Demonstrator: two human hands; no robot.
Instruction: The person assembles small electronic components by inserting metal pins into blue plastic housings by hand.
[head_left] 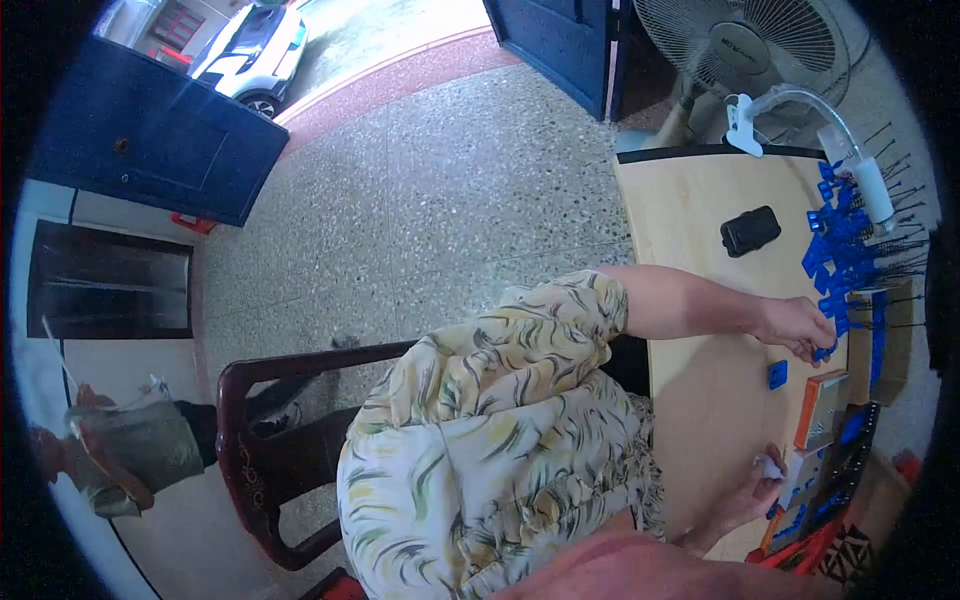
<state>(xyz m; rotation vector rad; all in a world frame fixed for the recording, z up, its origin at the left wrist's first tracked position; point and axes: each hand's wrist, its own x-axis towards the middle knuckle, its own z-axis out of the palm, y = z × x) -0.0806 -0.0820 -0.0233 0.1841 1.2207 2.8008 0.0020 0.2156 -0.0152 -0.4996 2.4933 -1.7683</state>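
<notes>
My left hand (798,326) reaches over the wooden table, its fingers pinched on a small blue piece (822,354) beside a cluster of blue parts (838,250). A blue block (778,375) lies on the tabletop just below that hand. My right hand (752,498) is closed around a small whitish object (770,467) whose kind I cannot make out. It is next to a tray (797,480) holding small blue pieces. Between the two hands, toward the table's far edge, sits an orange-rimmed box (820,410).
A black case (750,231) lies on the table (690,215). A white clip-on lamp (872,190) arches over the blue parts, with thin dark rods (900,265) behind them. A fan (745,50) stands beyond the table. Another person (140,450) is behind the dark chair (240,450).
</notes>
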